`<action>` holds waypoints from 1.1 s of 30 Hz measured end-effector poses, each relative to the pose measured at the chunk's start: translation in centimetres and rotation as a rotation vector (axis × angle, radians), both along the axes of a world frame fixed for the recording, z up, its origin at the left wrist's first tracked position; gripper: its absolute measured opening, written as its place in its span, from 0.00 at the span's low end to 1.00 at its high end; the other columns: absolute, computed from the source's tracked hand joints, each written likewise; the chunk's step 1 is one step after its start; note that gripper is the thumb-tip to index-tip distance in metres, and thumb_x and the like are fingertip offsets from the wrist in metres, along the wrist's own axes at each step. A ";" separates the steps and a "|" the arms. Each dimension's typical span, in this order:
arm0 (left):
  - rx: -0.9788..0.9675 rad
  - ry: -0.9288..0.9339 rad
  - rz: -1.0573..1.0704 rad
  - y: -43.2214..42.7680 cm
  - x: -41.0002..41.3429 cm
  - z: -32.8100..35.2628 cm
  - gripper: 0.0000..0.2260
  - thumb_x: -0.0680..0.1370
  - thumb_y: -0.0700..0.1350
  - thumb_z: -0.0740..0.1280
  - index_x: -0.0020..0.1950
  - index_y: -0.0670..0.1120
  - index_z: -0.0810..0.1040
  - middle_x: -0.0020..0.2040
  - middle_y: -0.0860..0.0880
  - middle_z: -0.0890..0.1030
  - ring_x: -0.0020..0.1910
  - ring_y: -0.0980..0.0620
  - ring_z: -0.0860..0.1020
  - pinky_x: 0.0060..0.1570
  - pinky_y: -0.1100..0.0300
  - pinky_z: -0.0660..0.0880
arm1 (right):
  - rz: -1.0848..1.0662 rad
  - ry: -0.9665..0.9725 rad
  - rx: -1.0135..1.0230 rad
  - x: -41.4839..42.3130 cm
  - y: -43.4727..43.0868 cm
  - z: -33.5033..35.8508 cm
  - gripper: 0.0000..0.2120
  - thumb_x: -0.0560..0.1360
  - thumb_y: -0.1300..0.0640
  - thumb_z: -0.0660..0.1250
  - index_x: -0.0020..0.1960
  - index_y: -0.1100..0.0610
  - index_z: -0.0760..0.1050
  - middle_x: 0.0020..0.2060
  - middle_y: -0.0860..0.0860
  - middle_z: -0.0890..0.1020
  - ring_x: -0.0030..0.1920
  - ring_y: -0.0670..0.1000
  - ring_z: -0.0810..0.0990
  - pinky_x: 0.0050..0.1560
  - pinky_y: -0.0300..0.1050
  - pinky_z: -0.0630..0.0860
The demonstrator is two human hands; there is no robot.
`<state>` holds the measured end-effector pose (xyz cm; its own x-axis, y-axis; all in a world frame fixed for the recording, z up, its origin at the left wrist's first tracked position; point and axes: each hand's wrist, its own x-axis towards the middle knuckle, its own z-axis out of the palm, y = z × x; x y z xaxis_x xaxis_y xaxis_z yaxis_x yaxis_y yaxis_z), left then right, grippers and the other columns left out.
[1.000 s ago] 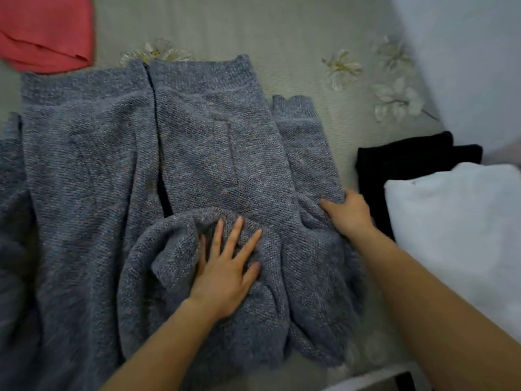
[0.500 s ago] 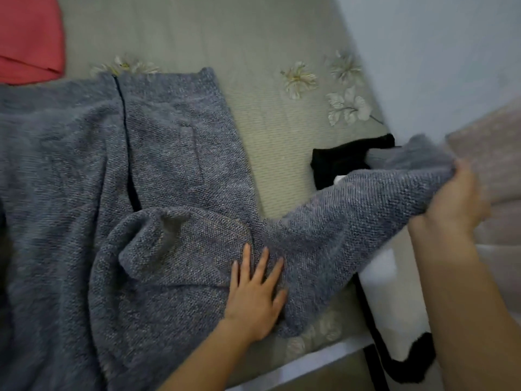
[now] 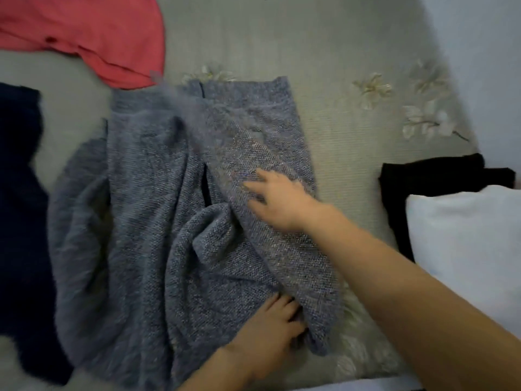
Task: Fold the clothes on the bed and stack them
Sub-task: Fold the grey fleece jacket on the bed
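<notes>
A ribbed grey-green bedspread (image 3: 282, 38) is covering the whole surface, its weave running in fine lines. White printed flowers (image 3: 372, 90) are showing on it toward the upper right, with fainter ones blurring near the lower edge. A pale bluish wall (image 3: 485, 66) is rising along the right side.

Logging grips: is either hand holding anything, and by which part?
Right hand lies flat on the grey sweater, on its folded sleeve, gripping nothing. Left hand sits at the sleeve's lower fold, fingertips hidden: grip cannot be told.
</notes>
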<state>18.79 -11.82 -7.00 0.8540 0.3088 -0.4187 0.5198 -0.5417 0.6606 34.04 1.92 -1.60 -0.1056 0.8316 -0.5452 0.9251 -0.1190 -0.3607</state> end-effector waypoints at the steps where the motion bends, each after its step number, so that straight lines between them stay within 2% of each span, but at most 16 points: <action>1: 0.012 -0.064 0.077 0.7 -0.8 0.1 0.19 0.74 0.46 0.56 0.61 0.55 0.79 0.65 0.54 0.75 0.65 0.52 0.71 0.62 0.58 0.72 | 0.029 -0.062 -0.074 0.3 -1.5 -1.8 0.28 0.81 0.43 0.55 0.77 0.42 0.50 0.78 0.50 0.44 0.77 0.56 0.43 0.73 0.63 0.46; 4: -0.023 -0.210 0.543 4.8 -2.8 0.8 0.18 0.71 0.42 0.55 0.53 0.51 0.82 0.53 0.55 0.81 0.54 0.57 0.76 0.57 0.56 0.74 | 0.086 -0.188 -0.117 1.3 -5.3 -5.5 0.35 0.78 0.37 0.55 0.77 0.39 0.39 0.77 0.48 0.36 0.76 0.55 0.35 0.74 0.59 0.40; 5: 0.079 -0.267 0.699 6.5 -3.2 1.1 0.16 0.72 0.41 0.57 0.51 0.50 0.82 0.50 0.55 0.81 0.51 0.58 0.77 0.54 0.55 0.74 | 0.096 -0.202 -0.069 1.4 -6.1 -6.0 0.36 0.77 0.35 0.55 0.76 0.39 0.37 0.76 0.48 0.35 0.76 0.55 0.33 0.74 0.58 0.38; 7: 0.268 -0.327 0.858 9.9 -3.3 1.8 0.14 0.75 0.42 0.58 0.55 0.48 0.80 0.54 0.54 0.79 0.55 0.58 0.74 0.58 0.59 0.72 | 0.077 -0.214 0.019 1.5 -7.0 -6.2 0.36 0.77 0.33 0.52 0.75 0.37 0.34 0.75 0.48 0.32 0.75 0.54 0.30 0.74 0.58 0.35; 10: 0.393 -0.250 0.750 13.9 -2.2 2.3 0.19 0.82 0.46 0.57 0.73 0.52 0.67 0.73 0.55 0.64 0.74 0.55 0.58 0.71 0.60 0.54 | 0.051 -0.238 0.054 1.2 -7.8 -6.4 0.36 0.71 0.26 0.40 0.72 0.35 0.29 0.73 0.47 0.27 0.72 0.54 0.25 0.72 0.59 0.31; 12: 0.351 0.037 0.563 14.8 -1.9 0.6 0.23 0.83 0.54 0.51 0.77 0.58 0.51 0.78 0.56 0.46 0.77 0.54 0.41 0.74 0.53 0.43 | 0.097 -0.246 -0.011 1.1 -8.5 -6.9 0.39 0.66 0.24 0.32 0.72 0.37 0.26 0.73 0.48 0.27 0.72 0.54 0.25 0.72 0.59 0.29; 14: 0.280 0.352 0.382 14.3 -2.2 -1.8 0.25 0.82 0.58 0.46 0.78 0.59 0.42 0.77 0.54 0.36 0.76 0.50 0.36 0.74 0.48 0.39 | 0.110 -0.262 -0.051 0.9 -8.6 -7.3 0.38 0.67 0.24 0.33 0.72 0.37 0.26 0.73 0.48 0.27 0.73 0.54 0.26 0.72 0.59 0.30; 16: 0.234 0.435 0.336 13.6 -2.5 -2.9 0.25 0.83 0.58 0.45 0.77 0.58 0.39 0.77 0.53 0.34 0.76 0.49 0.36 0.75 0.47 0.39 | 0.044 -0.225 -0.079 0.5 -8.1 -6.9 0.34 0.74 0.30 0.43 0.74 0.37 0.31 0.74 0.47 0.30 0.74 0.53 0.28 0.72 0.59 0.31; 18: 0.179 0.346 0.415 13.1 -2.8 -2.5 0.25 0.83 0.57 0.46 0.78 0.56 0.43 0.78 0.54 0.38 0.76 0.50 0.36 0.74 0.49 0.38 | -0.084 -0.122 -0.045 -0.5 -7.3 -6.1 0.32 0.79 0.37 0.51 0.77 0.39 0.39 0.76 0.46 0.35 0.75 0.51 0.32 0.74 0.57 0.33; 20: 0.180 0.184 0.534 12.7 -3.9 -1.3 0.23 0.83 0.56 0.48 0.78 0.55 0.51 0.78 0.55 0.43 0.75 0.53 0.34 0.73 0.51 0.35 | -0.164 -0.048 0.087 -2.3 -6.3 -5.4 0.30 0.79 0.40 0.49 0.78 0.43 0.42 0.77 0.45 0.41 0.76 0.47 0.36 0.75 0.53 0.37; 22: 0.329 0.000 0.715 12.2 -6.3 -0.2 0.21 0.83 0.52 0.52 0.76 0.54 0.58 0.79 0.55 0.49 0.75 0.55 0.34 0.75 0.50 0.38 | -0.186 0.005 0.206 -4.6 -5.0 -4.8 0.31 0.76 0.39 0.44 0.78 0.45 0.44 0.78 0.45 0.44 0.77 0.46 0.39 0.75 0.51 0.39; 24: 0.495 -0.147 0.972 12.3 -9.8 0.8 0.19 0.81 0.49 0.56 0.73 0.50 0.66 0.78 0.49 0.57 0.77 0.51 0.43 0.74 0.49 0.44 | -0.143 0.035 0.264 -7.5 -3.7 -4.5 0.32 0.75 0.38 0.42 0.78 0.45 0.44 0.77 0.44 0.43 0.76 0.46 0.38 0.74 0.51 0.38; 26: 0.584 -0.178 1.267 13.2 -13.8 1.7 0.19 0.80 0.48 0.57 0.70 0.45 0.69 0.76 0.44 0.61 0.76 0.46 0.51 0.73 0.53 0.47 | -0.048 0.039 0.308 -10.6 -2.8 -4.7 0.32 0.76 0.38 0.40 0.78 0.45 0.43 0.77 0.45 0.41 0.76 0.47 0.35 0.74 0.51 0.36; 28: 0.511 -0.106 1.545 15.0 -17.8 2.3 0.19 0.80 0.47 0.57 0.70 0.43 0.69 0.74 0.42 0.62 0.75 0.45 0.55 0.72 0.56 0.48 | 0.076 0.041 0.364 -13.8 -2.1 -5.2 0.32 0.76 0.39 0.45 0.78 0.47 0.48 0.78 0.49 0.46 0.77 0.51 0.39 0.73 0.53 0.38; 30: 0.339 -0.011 1.763 17.0 -21.5 1.5 0.18 0.82 0.47 0.56 0.71 0.44 0.67 0.73 0.43 0.64 0.73 0.44 0.59 0.72 0.52 0.52 | 0.235 0.042 0.385 -16.7 -1.8 -6.0 0.31 0.77 0.40 0.50 0.78 0.46 0.48 0.78 0.51 0.47 0.77 0.54 0.41 0.73 0.56 0.39; 33: -0.018 0.014 1.875 19.1 -25.0 -0.1 0.21 0.81 0.52 0.58 0.73 0.47 0.65 0.71 0.45 0.68 0.69 0.44 0.67 0.70 0.48 0.63 | 0.367 0.049 0.123 -19.5 -1.7 -7.4 0.34 0.79 0.38 0.53 0.74 0.37 0.32 0.75 0.48 0.32 0.75 0.57 0.31 0.73 0.64 0.36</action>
<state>-6.18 7.31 -7.13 -0.5480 0.7144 -0.4351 0.3576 0.6704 0.6502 14.58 0.26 -8.95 -0.4320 0.7924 -0.4307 0.8793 0.2640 -0.3964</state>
